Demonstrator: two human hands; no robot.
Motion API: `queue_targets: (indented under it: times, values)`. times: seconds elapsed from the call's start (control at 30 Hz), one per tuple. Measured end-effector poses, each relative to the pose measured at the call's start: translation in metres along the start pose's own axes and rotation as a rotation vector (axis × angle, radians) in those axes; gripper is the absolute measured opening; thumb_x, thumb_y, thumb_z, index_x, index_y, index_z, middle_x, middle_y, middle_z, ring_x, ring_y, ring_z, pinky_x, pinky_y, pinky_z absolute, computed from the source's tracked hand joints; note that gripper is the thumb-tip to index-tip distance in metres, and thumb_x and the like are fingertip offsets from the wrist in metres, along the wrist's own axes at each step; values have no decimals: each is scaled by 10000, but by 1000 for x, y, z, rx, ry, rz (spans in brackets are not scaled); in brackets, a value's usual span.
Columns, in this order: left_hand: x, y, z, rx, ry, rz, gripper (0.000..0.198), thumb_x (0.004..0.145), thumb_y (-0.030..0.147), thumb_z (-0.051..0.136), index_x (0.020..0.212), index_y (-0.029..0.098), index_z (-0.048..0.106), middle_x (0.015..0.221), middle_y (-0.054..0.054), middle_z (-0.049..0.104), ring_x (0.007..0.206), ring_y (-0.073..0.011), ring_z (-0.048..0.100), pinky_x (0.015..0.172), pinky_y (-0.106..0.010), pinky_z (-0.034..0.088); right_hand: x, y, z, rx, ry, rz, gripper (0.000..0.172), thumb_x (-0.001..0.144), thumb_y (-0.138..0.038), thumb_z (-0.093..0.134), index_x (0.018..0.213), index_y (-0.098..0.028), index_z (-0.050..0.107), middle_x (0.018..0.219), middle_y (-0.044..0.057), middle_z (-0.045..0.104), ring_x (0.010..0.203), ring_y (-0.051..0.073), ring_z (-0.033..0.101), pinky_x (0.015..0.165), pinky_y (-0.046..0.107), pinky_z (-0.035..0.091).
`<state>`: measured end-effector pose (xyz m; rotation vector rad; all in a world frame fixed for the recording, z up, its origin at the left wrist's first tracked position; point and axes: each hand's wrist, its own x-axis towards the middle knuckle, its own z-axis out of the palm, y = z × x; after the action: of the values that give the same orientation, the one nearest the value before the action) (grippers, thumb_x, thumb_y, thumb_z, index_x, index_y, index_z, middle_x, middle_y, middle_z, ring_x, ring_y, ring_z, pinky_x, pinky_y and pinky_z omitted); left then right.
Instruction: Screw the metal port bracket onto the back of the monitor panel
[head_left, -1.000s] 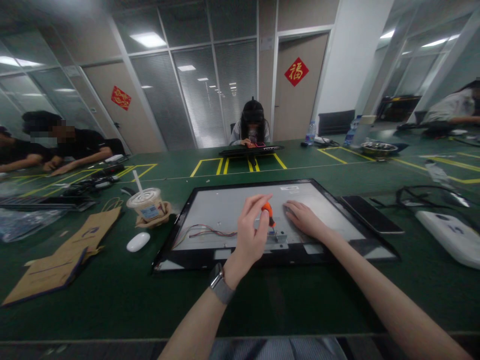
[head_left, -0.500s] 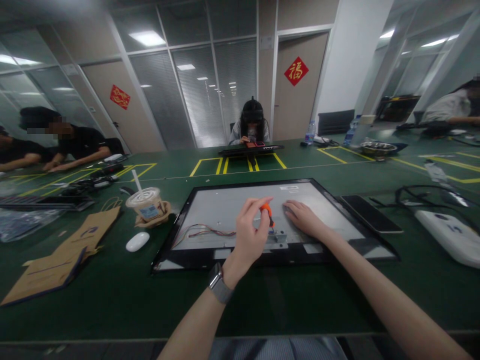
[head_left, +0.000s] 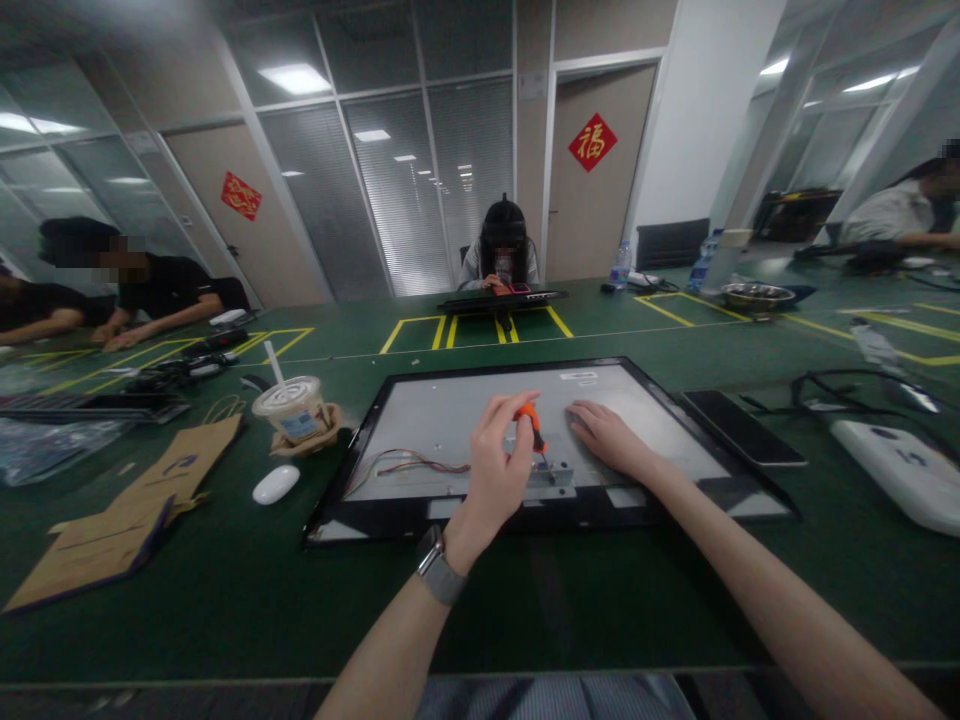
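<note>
My left hand (head_left: 499,465) is closed around the orange and black handle of a screwdriver (head_left: 534,427). The tool leans, and its shaft points down at a small metal bracket (head_left: 559,474) near the front edge of a flat display panel (head_left: 450,410). Whether the tip sits in a screw is too small to make out. Fingers stretched out, my right hand (head_left: 604,435) lies flat on the panel's grey back, right of the bracket. Thin coloured wires (head_left: 420,461) run across the panel, left of my left hand.
Left of the panel stand a drink cup (head_left: 296,408) in a cardboard holder, a white oval case (head_left: 276,485) and a brown paper bag (head_left: 150,500). On the right lie a black phone (head_left: 742,427), a white device (head_left: 900,475) and cables. Across the table sits a person (head_left: 502,245).
The screwdriver handle has shifted and turned slightly in my left hand. My right hand stays in place on the panel.
</note>
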<state>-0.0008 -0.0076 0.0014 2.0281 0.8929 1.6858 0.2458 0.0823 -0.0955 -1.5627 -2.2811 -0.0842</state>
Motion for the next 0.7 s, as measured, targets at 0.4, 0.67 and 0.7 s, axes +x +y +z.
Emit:
queue_targets:
  times: [0.4, 0.67, 0.7]
  values:
    - [0, -5, 0, 13, 29, -25, 287, 1002, 184, 451, 1197, 181, 662, 1003, -60, 651, 902, -171, 628, 833, -301, 507, 1, 4, 4, -13, 9, -6, 400, 995, -265, 436, 1341, -171, 614, 1408, 169, 613, 1283, 302, 587, 1074, 459, 472]
    - [-2, -2, 0, 18, -2, 8, 295, 1012, 190, 448, 1218, 187, 659, 1033, -68, 653, 943, -173, 632, 843, -300, 510, 1, 1, 2, 10, 11, -4, 397, 994, -253, 438, 1341, -170, 613, 1413, 178, 609, 1295, 305, 576, 1088, 468, 455]
    - [-2, -1, 0, 21, -7, 24, 296, 1013, 190, 446, 1220, 185, 658, 1040, -69, 654, 943, -173, 635, 842, -297, 513, 1, 0, 1, 9, 4, -3, 399, 996, -255, 437, 1342, -165, 612, 1416, 180, 606, 1299, 304, 573, 1089, 463, 455]
